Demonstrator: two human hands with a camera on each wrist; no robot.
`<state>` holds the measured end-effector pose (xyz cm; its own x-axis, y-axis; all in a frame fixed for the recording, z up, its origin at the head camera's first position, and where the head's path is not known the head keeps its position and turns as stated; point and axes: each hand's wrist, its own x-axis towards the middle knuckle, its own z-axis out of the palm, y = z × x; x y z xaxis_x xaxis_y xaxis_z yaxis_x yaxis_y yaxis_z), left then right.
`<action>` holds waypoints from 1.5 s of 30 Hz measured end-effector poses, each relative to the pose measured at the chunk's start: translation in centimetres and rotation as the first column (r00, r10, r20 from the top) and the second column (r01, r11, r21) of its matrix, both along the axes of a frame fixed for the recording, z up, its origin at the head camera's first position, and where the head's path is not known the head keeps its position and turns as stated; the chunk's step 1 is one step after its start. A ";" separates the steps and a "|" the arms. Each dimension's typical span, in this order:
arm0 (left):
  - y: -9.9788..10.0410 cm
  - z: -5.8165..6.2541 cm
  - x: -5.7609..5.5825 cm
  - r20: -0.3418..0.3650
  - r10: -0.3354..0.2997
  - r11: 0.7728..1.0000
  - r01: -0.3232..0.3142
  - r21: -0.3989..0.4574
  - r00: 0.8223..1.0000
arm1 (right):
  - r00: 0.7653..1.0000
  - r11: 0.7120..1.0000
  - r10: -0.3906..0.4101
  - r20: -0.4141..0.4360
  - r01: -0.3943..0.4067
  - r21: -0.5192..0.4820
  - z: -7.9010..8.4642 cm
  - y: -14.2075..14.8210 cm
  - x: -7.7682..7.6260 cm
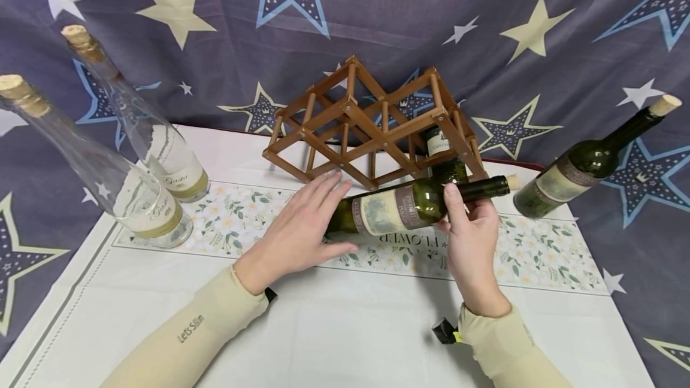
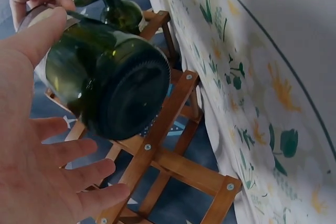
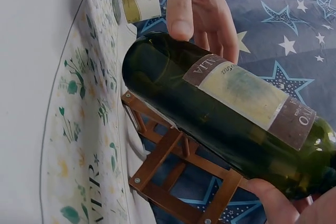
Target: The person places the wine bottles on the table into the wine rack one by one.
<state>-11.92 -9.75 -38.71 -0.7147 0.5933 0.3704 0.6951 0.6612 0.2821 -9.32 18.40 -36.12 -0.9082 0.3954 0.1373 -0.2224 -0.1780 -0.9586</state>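
Note:
A dark green wine bottle (image 1: pixel 396 208) with a cream and brown label and a cork lies nearly level in front of the wooden wine rack (image 1: pixel 385 136). My right hand (image 1: pixel 474 247) grips it where the shoulder meets the neck, thumb on top. At the bottle's base, my left hand (image 1: pixel 299 226) is spread with straight fingers; in the left wrist view its thumb overlaps the bottle's side (image 2: pixel 79 77). The base faces that camera. In the right wrist view the label (image 3: pixel 247 98) shows in full. Another green bottle (image 1: pixel 447 166) sits in the rack's right end, partly hidden.
Two clear corked bottles, a front one (image 1: pixel 145 202) and a rear one (image 1: pixel 172 160), stand at the left. Another corked green bottle (image 1: pixel 566 178) stands at the right. A floral runner (image 1: pixel 550 256) crosses the white tablecloth (image 1: pixel 345 328); a starry curtain (image 1: pixel 409 5) hangs behind.

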 end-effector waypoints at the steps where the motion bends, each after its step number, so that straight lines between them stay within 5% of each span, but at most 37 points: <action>1: 0.0 -0.1 0.0 -0.002 -0.004 1.000 0.004 0.003 1.000 | 1.000 1.000 0.005 0.003 -0.005 0.002 -0.1 -0.1 0.0; 45: 0.3 -0.6 0.2 0.051 -0.027 0.999 0.026 0.019 0.998 | 0.982 0.984 0.180 0.054 -0.179 -0.023 -0.1 -0.9 0.6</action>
